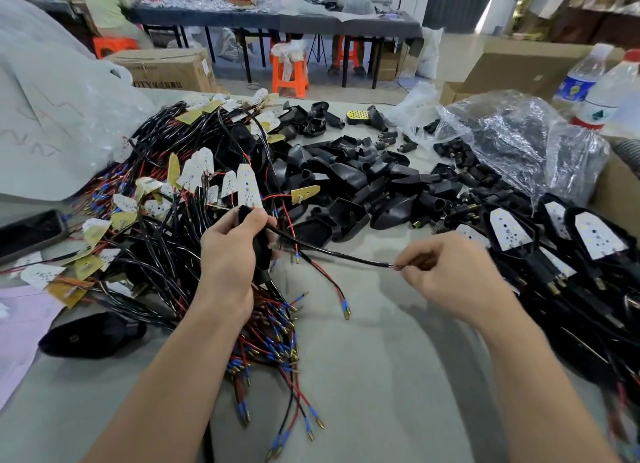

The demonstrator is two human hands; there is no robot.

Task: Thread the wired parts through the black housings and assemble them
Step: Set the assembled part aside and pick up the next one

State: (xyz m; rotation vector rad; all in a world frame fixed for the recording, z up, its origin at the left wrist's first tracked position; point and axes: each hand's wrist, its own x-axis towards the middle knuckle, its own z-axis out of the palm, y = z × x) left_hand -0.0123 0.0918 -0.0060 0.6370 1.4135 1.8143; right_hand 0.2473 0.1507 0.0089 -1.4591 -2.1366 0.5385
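My left hand: bare.
My right hand: bare.
My left forearm: uncovered behind the grip, down to the lower edge of view.
My right forearm: uncovered likewise.

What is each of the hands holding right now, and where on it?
Left hand grips a black housing around its body. Right hand pinches the black cable at its free end.

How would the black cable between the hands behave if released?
Probably floppy: the black cable sags slightly from the black housing in the left hand to the right hand. Likely light: a pinch holds it. Loose wires nearby lie curved.
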